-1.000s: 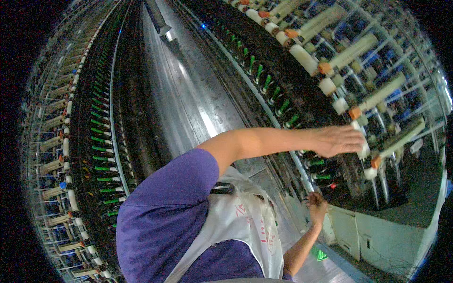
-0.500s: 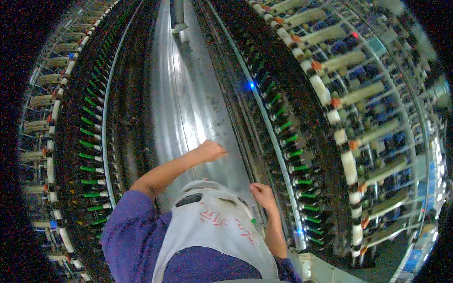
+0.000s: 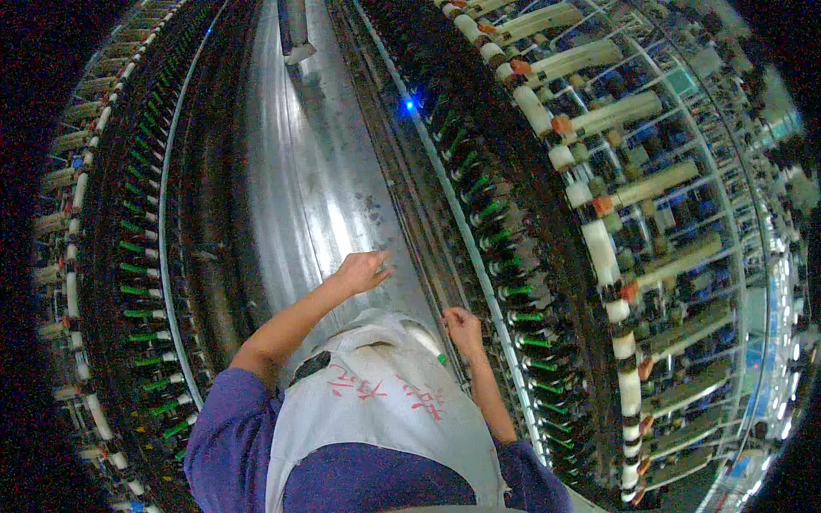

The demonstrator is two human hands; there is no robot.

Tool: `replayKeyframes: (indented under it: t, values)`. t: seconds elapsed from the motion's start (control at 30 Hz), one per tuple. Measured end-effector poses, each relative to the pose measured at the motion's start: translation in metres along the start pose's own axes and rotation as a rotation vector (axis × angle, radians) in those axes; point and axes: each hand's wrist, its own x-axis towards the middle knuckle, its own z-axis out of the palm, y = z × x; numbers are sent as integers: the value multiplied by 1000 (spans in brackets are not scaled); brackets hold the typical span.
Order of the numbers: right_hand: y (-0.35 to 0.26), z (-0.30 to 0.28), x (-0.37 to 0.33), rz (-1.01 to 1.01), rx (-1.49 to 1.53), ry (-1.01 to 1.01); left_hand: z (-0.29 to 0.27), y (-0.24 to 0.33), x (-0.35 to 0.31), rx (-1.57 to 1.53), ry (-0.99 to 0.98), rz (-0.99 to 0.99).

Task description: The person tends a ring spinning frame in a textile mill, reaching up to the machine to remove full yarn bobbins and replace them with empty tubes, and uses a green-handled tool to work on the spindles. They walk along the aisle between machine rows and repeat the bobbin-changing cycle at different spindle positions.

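My left hand (image 3: 363, 272) is held out over the shiny floor of the aisle, in front of my white apron (image 3: 376, 385). Its fingers are bent but the tips stand apart, with nothing visible between them. My right hand (image 3: 463, 332) is close to the machine on the right, its fingers curled and pinched together. Whatever it may hold is too small to make out. Beside it runs the light rail (image 3: 469, 224) of that machine, with a row of green bobbins (image 3: 530, 317) behind it.
Another row of green bobbins (image 3: 141, 291) lines the machine on the left, behind a curved rail (image 3: 164, 231). White rollers (image 3: 600, 252) and long pale arms (image 3: 654, 188) sit higher on the right machine. A grey post-like part (image 3: 293, 30) stands ahead in the aisle. A blue light (image 3: 410, 105) glows on the right rail.
The view has shifted along the aisle, and the machines appear moved within it. My left hand's fingers have loosened from a fist-like curl. My right hand stays pinched near the right machine.
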Motion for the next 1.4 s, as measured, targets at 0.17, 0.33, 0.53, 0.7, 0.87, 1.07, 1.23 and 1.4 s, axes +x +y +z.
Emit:
replayKeyframes:
  t: [0.17,0.33,0.53,0.7,0.87,1.07,1.23,1.4]
  values:
    - [-42,-15,62,40,82,45,-12,-17,52,-270,258,-44]
    - [-29,-29,70,154,-236,139,-4,-18,115,-483,259,133]
    - [-15,0,53,220,-295,521,-9,-43,188,-456,84,493]
    - [-56,55,65,386,380,628,-19,-62,225,-434,32,917]
    - [-107,62,75,298,214,947,-7,-68,231,-577,-231,744]
    - [-272,-25,-2,101,-715,1737,17,-57,230,-567,-248,751]
    - [-361,-55,-61,-979,-273,1673,15,-51,225,-404,-466,727]
    - [-357,-69,-45,-821,-272,1698,-1,-67,225,-289,-448,733]
